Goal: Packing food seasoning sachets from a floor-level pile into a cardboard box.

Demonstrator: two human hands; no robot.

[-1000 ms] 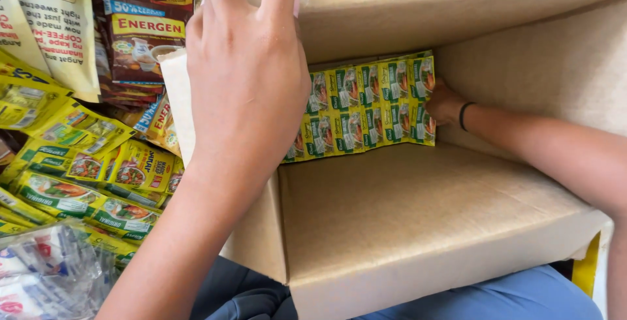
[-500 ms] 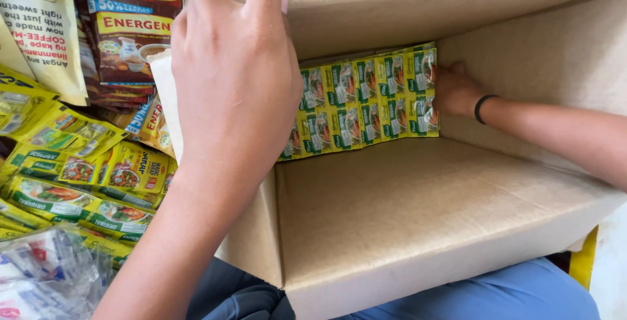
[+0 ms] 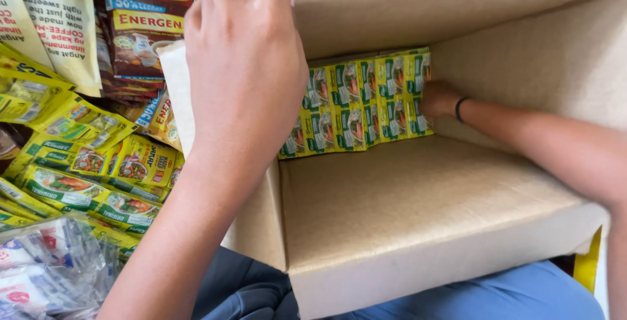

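Deep in the box (image 3: pixel 418 228), the right hand (image 3: pixel 439 100) presses against the right end of the sachet block (image 3: pixel 358 104); fingers are tucked behind the block's edge, so can't tell whether they're curled or flat, only that they touch it. A black band (image 3: pixel 462 108) sits on the wrist just behind. The block, yellow-green sachets in two rows, stands on edge against the box's far wall, its right end by the fingers, its left end hidden behind the other hand.

Left hand (image 3: pixel 245 65) is spread flat, fingers extended & pointing away, tips cut off by the top of frame; palm side rests on the box's left wall/flap, nothing gripped. Its wrist runs down toward bottom-left.

Left of that hand, outside the box: a heap of yellow packets (image 3: pixel 78 163), brown drink pouches (image 3: pixel 140 26) above them, and clear plastic bags (image 3: pixel 46 274) at the bottom corner. Below the box, blue fabric (image 3: pixel 490 297) shows, w/ darker cloth (image 3: pixel 241 290) next to it.
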